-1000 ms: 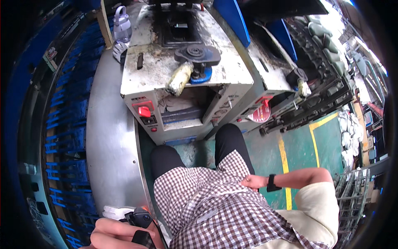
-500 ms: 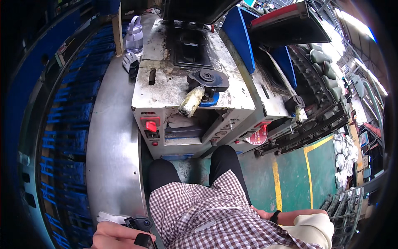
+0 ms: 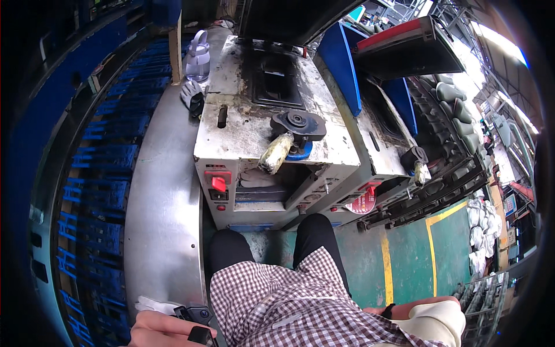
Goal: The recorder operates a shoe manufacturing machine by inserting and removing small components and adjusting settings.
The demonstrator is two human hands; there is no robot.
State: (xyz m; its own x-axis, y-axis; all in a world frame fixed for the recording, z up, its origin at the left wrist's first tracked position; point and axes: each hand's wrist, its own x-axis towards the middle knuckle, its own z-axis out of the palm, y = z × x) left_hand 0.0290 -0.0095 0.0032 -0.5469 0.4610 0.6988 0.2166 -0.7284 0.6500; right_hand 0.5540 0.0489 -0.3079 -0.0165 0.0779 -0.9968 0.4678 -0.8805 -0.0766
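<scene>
Seated operator viewed from above, facing a grimy grey press machine with a dark recessed well in its top; what lies in the well cannot be made out. Left of the machine runs a curved steel conveyor table, bordered by rows of blue trays. At the table's far end stands a clear lavender water jug, its fill level unreadable, with a grey work glove just in front of it. On the machine's front edge sits a black round knob with a tape-wrapped lever handle. At the lower edge, the left hand curls around a small black device, held just beside a white cloth on the table's near end. The right hand is probably hidden behind the checked shirt; only the forearm with a dark wristband shows, so its grip cannot be told.
</scene>
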